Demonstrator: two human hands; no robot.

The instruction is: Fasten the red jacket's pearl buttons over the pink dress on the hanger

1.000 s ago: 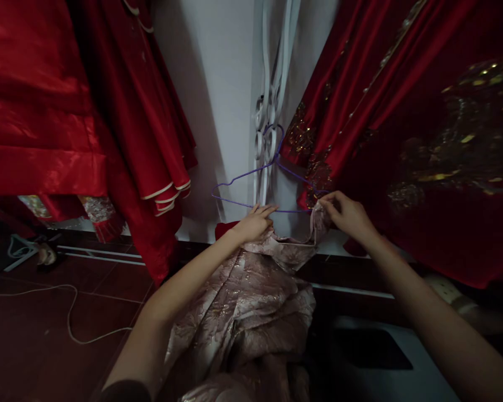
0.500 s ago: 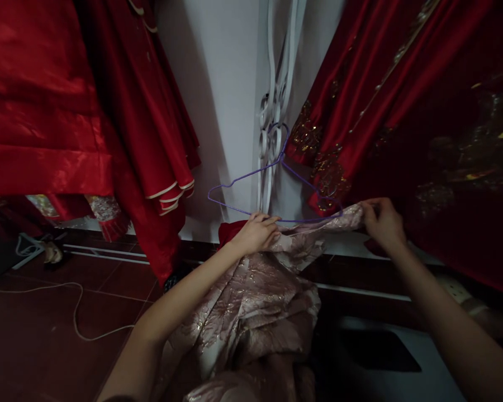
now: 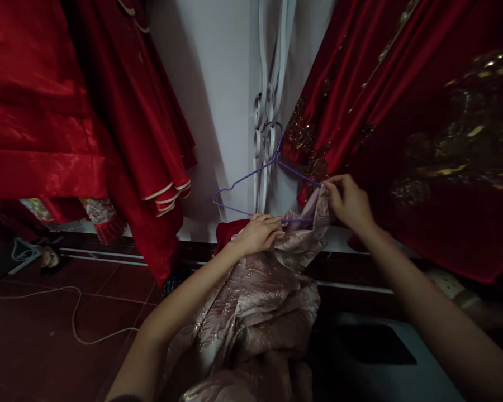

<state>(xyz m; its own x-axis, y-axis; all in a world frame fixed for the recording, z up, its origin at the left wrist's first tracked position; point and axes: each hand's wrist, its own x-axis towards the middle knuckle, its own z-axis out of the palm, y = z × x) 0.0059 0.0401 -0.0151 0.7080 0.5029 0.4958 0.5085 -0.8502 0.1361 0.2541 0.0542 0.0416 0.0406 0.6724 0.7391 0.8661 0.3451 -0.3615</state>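
Note:
A purple wire hanger [image 3: 243,177] is in front of me, its hook up by the white scrollwork. Its right end is inside a shiny pinkish-beige brocade garment [image 3: 264,285], which hangs down in folds toward me. My right hand [image 3: 352,204] pinches the garment's upper edge against the hanger's right arm. My left hand [image 3: 260,234] is closed on the garment's edge and the hanger's bottom bar near the middle. The hanger's left end is bare. What lies under my left fingers is partly hidden.
Red garments [image 3: 37,106] hang at left, and a red dress with gold sequins [image 3: 385,128] hangs at right. White scrolled metalwork [image 3: 272,72] stands against the wall. A pale cable [image 3: 76,318] crosses the tiled floor. Shoes [image 3: 49,257] lie far left; a pale board with a dark patch [image 3: 423,357] is lower right.
My right hand has moved left and up, drawing the garment's edge over the hanger's right end, which was bare before. My left hand has stayed nearly in place.

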